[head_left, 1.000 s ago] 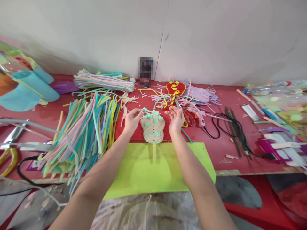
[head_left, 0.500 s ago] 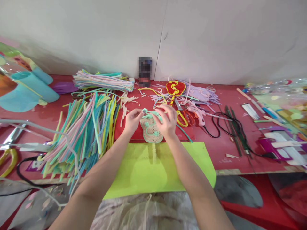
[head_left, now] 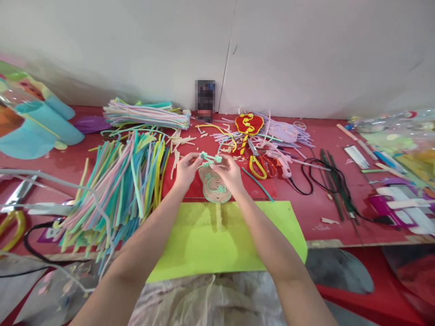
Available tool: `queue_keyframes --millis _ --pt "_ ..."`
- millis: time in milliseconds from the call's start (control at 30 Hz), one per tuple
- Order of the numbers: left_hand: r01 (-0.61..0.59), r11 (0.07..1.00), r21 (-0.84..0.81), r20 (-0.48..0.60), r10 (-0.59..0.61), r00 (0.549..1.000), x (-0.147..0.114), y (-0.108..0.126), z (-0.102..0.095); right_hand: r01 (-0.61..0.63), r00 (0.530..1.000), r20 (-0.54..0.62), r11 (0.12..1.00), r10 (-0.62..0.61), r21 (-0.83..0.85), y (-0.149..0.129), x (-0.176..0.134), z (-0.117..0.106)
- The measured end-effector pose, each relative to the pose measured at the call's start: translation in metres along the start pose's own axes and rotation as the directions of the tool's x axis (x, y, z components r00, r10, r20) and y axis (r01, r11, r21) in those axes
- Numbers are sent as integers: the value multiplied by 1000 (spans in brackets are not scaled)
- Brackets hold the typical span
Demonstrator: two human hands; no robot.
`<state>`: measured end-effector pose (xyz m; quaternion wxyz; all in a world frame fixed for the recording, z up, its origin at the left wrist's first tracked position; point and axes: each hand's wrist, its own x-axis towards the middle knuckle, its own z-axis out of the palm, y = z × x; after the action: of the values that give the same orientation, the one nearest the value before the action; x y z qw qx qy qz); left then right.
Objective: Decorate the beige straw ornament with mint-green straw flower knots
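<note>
My left hand [head_left: 187, 170] pinches the left end of a small mint-green pipe-cleaner piece [head_left: 217, 159] with knotted flower shapes. My right hand [head_left: 231, 172] grips the right side of that piece, thumb and fingers closed. Just below it lies a beige fan-shaped pipe-cleaner craft [head_left: 217, 192] with a mint-green edge, a green curl and small green flowers. Its pale yellow handle [head_left: 219, 217] points toward me over a lime-green sheet [head_left: 190, 253]. The fan's top edge is partly hidden by my fingers and the piece.
Bundles of pastel pipe cleaners [head_left: 112, 190] lie at left. Behind my right hand are a red-and-yellow fan [head_left: 249, 124], yellow-handled scissors [head_left: 257, 166], red-handled scissors [head_left: 271, 166] and a pink glue gun [head_left: 282, 164] with a black cord [head_left: 306, 190]. Yellow-handled scissors [head_left: 15, 222] rest far left.
My right hand has shifted slightly down and left, its fingers now lower and closed. More of the mint-green piece shows between both hands. The fan has stayed in place.
</note>
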<state>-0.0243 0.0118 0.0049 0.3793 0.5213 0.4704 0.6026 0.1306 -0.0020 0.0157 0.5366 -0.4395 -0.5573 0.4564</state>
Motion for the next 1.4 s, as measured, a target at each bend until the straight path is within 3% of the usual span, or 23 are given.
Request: queue_keyframes --millis 267,433,600,867,1267,1333,1400 --pt "27 1000 0 29 -27 999 0 -2 1 -53 997 -56 998 56 43 2 3 -4" --pt "82 994 -70 40 -79 996 -3 -2 5 -141 986 -62 972 155 186 3 6 -4" --pt "140 979 -150 67 -132 989 -5 -1 7 -207 977 18 936 211 286 4 6 -4" --pt "118 983 -140 22 -116 993 2 -5 -1 -279 960 139 892 245 356 4 12 -17" --pt "95 993 -77 69 -90 994 0 -7 3 -219 972 145 936 185 274 5 12 -21" --pt "83 995 -55 63 -79 995 0 -6 3 -156 983 122 972 135 178 6 12 -22" --pt "74 997 -35 57 -72 996 -2 -4 4 -4 998 63 1000 4 -2 3 11 -23"
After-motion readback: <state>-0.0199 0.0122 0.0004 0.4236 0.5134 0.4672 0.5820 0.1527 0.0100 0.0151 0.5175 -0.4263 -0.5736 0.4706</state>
